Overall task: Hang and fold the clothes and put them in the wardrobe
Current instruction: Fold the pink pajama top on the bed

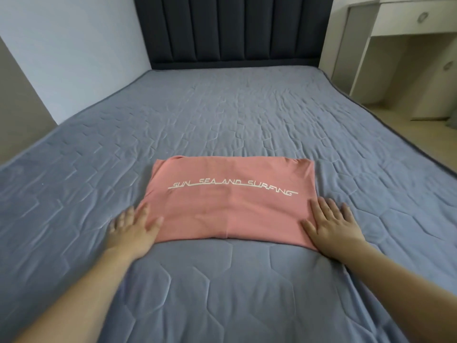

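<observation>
A pink T-shirt [230, 201] lies folded into a flat rectangle on the bed, with white lettering "SUN SEA AND SURFING" across it. My left hand [134, 227] rests flat at the shirt's near left corner, fingers straight, partly on the fabric and partly on the bedcover. My right hand [330, 224] lies flat at the near right corner, fingers spread, touching the shirt's edge. Neither hand grips anything.
The bed has a quilted blue-grey cover [222, 115] and a dark padded headboard [232, 30]. A pale wall stands at the left. A white desk with drawers [410, 21] stands beyond the bed's right edge, over a light floor.
</observation>
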A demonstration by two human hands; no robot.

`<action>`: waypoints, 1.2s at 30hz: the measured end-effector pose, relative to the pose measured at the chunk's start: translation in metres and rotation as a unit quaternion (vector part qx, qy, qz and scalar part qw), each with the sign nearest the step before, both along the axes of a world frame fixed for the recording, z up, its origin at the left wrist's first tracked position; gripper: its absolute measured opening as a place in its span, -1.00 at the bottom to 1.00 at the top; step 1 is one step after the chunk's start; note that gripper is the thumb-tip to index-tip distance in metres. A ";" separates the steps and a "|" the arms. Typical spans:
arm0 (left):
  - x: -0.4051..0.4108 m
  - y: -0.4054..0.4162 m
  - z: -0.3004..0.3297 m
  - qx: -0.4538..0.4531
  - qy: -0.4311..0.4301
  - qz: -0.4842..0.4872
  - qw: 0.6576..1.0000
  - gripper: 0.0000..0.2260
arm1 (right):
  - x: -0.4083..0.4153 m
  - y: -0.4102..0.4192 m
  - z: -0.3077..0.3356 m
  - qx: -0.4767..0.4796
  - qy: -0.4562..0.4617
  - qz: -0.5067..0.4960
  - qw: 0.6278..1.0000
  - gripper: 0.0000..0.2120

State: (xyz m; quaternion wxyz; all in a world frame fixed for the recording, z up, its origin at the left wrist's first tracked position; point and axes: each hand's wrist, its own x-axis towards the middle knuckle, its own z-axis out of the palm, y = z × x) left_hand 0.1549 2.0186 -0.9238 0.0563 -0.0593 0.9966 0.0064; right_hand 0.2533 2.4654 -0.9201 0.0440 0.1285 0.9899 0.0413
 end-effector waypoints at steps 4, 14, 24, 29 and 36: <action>-0.014 -0.017 0.028 0.202 0.043 0.122 0.971 -0.51 | -0.035 -0.031 0.037 0.061 0.017 0.005 0.998 -0.33; -0.037 -0.038 0.001 0.722 -0.107 0.225 0.646 -0.75 | -0.240 -0.242 0.064 -0.146 -0.017 0.190 0.971 -0.39; -0.062 -0.039 0.007 0.646 -0.218 0.160 0.713 -0.58 | -0.322 -0.305 0.068 -0.164 -0.128 0.161 0.965 0.04; -0.062 -0.044 0.009 0.646 -0.253 0.164 0.701 -0.67 | -0.322 -0.326 0.078 -0.208 -0.174 0.160 0.949 -0.40; -0.060 -0.089 0.063 0.647 -0.233 0.197 0.699 -0.66 | -0.310 -0.366 0.145 -0.248 -0.096 0.190 0.945 -0.56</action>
